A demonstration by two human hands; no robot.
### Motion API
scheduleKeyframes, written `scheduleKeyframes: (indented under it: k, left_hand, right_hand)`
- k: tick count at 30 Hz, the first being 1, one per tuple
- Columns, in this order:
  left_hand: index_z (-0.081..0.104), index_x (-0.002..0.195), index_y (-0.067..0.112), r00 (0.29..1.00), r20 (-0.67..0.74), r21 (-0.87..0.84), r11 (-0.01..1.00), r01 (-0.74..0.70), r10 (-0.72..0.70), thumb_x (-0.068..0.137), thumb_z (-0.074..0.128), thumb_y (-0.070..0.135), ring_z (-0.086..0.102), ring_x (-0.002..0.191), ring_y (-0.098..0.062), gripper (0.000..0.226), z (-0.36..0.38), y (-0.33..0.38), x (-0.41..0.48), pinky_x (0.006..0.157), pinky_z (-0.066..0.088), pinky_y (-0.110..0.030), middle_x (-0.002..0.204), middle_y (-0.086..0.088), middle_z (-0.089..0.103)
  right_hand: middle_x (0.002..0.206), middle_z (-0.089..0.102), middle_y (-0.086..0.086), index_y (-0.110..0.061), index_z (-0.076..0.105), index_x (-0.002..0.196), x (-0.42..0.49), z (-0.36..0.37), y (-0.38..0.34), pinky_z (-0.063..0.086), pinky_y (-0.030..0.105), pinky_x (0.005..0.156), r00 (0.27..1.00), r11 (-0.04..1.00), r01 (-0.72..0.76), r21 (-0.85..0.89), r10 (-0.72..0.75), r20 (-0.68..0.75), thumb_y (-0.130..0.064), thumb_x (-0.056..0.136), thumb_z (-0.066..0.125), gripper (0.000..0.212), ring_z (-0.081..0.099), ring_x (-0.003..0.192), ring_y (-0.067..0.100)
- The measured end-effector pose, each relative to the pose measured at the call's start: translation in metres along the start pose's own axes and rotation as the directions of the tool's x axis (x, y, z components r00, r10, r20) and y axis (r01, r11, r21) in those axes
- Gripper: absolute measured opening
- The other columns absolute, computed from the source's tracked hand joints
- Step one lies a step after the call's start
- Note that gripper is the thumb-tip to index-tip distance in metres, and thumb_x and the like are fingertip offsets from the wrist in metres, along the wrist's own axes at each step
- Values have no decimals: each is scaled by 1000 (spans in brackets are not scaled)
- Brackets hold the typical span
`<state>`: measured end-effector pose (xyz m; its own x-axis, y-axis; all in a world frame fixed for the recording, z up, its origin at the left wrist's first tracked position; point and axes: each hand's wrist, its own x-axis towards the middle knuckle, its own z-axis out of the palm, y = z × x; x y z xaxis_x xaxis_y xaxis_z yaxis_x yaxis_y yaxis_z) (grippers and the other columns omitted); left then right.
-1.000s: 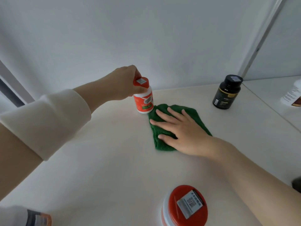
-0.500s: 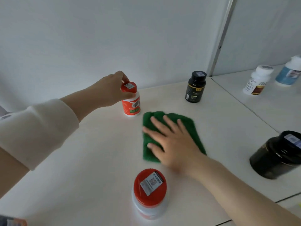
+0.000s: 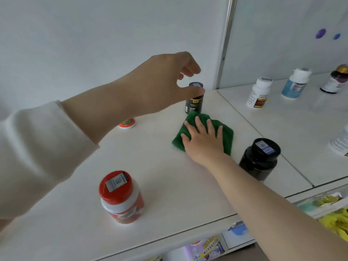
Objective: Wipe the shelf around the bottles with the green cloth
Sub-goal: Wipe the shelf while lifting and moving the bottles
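Observation:
The green cloth (image 3: 228,135) lies on the white shelf (image 3: 169,185), its far corner touching the small black bottle (image 3: 194,105). My right hand (image 3: 205,143) presses flat on the cloth with fingers spread. My left hand (image 3: 165,81) hovers at the black bottle's cap, thumb and fingers curved apart around it, holding nothing. A small orange bottle (image 3: 127,123) stands at the back, mostly hidden behind my left forearm. A red-lidded bottle (image 3: 120,196) stands near the front edge. A large black jar (image 3: 259,159) is just right of my right wrist.
A metal upright (image 3: 225,42) divides this shelf from the section on the right, where a white bottle (image 3: 259,94), a blue-labelled bottle (image 3: 295,86) and a gold-capped bottle (image 3: 337,81) stand. Packages fill the lower shelf (image 3: 207,249) below the front edge.
My left hand let go of the small orange bottle and moved right to the small black bottle. My right hand slid the cloth right and back, up to that bottle.

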<state>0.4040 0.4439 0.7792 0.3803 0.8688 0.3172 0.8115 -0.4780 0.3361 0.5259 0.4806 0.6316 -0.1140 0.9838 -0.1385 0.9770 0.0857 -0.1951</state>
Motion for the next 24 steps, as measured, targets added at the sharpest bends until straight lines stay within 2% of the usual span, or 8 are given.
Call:
scheduleKeyframes:
  k: [4, 8, 11, 13, 16, 19, 21, 24]
  left_hand:
    - [53, 119, 25, 995, -88, 7, 999, -42, 43, 83, 56, 42, 55, 106, -1, 40, 5, 43, -2, 92, 46, -17, 116, 14, 59]
    - [56, 115, 26, 974, -212, -34, 997, 73, -79, 85, 56, 39, 57, 104, 2, 33, 10, 74, 1, 88, 46, -13, 114, 15, 61]
    - [58, 106, 29, 922, -317, -184, 968, 168, -220, 85, 58, 36, 60, 97, 8, 23, 18, 88, -3, 81, 46, -5, 108, 18, 64]
    - [59, 103, 29, 890, -339, -279, 936, 214, -304, 84, 59, 33, 60, 92, 13, 19, 33, 96, -11, 72, 45, -1, 104, 19, 65]
    - [55, 105, 29, 910, -231, -314, 911, 265, -345, 79, 63, 36, 61, 96, 7, 27, 73, 105, -27, 83, 50, -12, 108, 16, 64]
    - [49, 115, 32, 911, -99, -283, 889, 361, -401, 70, 64, 46, 56, 107, 1, 50, 112, 112, -34, 95, 48, -25, 116, 14, 56]
    - [49, 119, 29, 895, -72, -301, 865, 402, -441, 68, 64, 47, 54, 108, 0, 56, 128, 114, -35, 97, 46, -26, 117, 14, 54]
    - [52, 111, 28, 898, -30, -330, 852, 406, -439, 67, 70, 41, 59, 99, -3, 50, 141, 115, -36, 91, 47, -22, 109, 11, 61]
  right_hand:
    - [155, -17, 5, -24, -4, 147, -2, -35, -8, -6, 57, 113, 980, 999, 24, 25, -29, 196, -43, 97, 20, 59, -14, 141, 37]
    - [156, -9, 10, -18, 5, 147, -23, -91, -1, 4, 52, 115, 943, 948, 314, -51, -305, 135, -36, 98, 25, 56, -5, 143, 36]
    - [143, 34, 18, -2, 34, 135, -29, -132, 40, 32, 36, 101, 892, 892, 446, -77, -436, 116, -32, 99, 23, 48, 32, 131, 34]
    - [132, 49, 18, 2, 47, 124, -22, -146, 73, 38, 34, 93, 887, 889, 458, -16, -456, 69, -33, 99, 27, 48, 45, 122, 32]
    - [141, 44, 10, -10, 48, 131, -10, -138, 111, 31, 31, 101, 906, 904, 413, 113, -420, 47, -36, 97, 33, 46, 40, 129, 25]
    - [145, 41, 1, -21, 46, 133, 7, -111, 125, 29, 29, 103, 879, 871, 447, 204, -470, 83, -43, 94, 38, 46, 37, 133, 19]
    - [148, 36, -2, -24, 41, 136, 15, -95, 124, 27, 28, 105, 848, 841, 490, 231, -521, 97, -44, 93, 40, 48, 33, 135, 16]
    - [152, 29, -5, -24, 37, 139, 22, -74, 112, 21, 28, 110, 791, 774, 564, 288, -607, 83, -41, 93, 42, 49, 27, 139, 14]
